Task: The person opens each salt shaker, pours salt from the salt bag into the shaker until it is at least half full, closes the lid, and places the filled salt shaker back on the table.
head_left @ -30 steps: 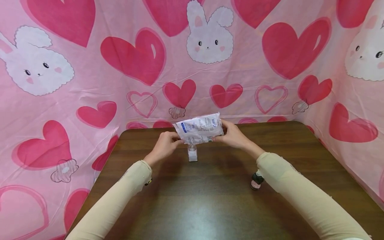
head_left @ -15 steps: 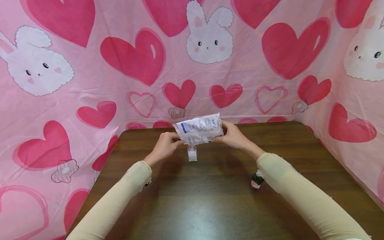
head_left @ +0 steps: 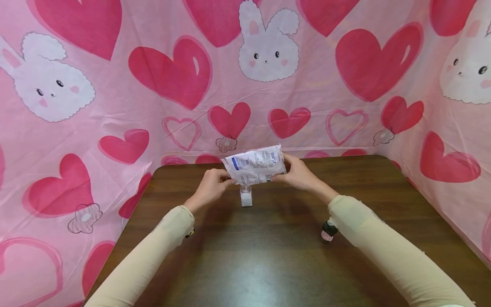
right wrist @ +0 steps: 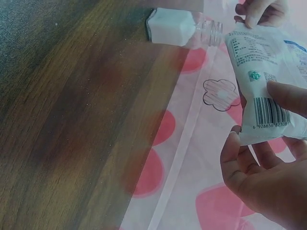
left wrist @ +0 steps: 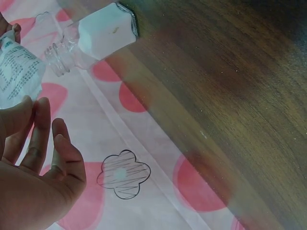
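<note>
A white plastic packet [head_left: 256, 165] with blue and black print is held up over the table, its left end lower than its right. My left hand [head_left: 212, 184] pinches the lower left corner between thumb and fingers. On the other end, my right hand [head_left: 298, 172] grips the packet, thumb in front near the barcode [right wrist: 269, 112] and fingers behind. Just under the packet's left part stands a clear square glass bottle [head_left: 246, 198], white matter filling its body. Its threaded neck [left wrist: 58, 58] is uncapped and close to the packet's left corner.
The bottle stands on a dark brown wooden table [head_left: 245, 264]. Behind and beside the table hangs a pink cloth [head_left: 264, 94] with hearts and rabbits. By the right sleeve is a small pink and dark item [head_left: 327, 233].
</note>
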Demonstrator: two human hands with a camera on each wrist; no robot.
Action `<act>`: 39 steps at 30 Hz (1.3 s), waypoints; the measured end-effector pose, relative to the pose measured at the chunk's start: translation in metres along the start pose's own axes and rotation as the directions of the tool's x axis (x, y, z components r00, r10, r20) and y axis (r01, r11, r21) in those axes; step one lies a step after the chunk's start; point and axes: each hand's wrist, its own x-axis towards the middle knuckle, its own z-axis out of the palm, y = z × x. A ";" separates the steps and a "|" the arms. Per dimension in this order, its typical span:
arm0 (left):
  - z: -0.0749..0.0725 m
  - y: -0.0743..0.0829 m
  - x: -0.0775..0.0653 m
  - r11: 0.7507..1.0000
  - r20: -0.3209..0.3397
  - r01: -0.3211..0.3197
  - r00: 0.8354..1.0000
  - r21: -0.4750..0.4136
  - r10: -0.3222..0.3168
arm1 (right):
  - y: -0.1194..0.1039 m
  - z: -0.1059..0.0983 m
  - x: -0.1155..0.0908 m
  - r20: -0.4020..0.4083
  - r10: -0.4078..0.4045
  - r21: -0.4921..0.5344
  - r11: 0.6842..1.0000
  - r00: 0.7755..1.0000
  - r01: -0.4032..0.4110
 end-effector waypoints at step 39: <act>-0.002 0.004 0.001 1.000 0.004 -0.003 1.000 0.006 0.003 | -0.006 -0.001 -0.001 -0.007 0.007 -0.014 1.000 1.000 -0.007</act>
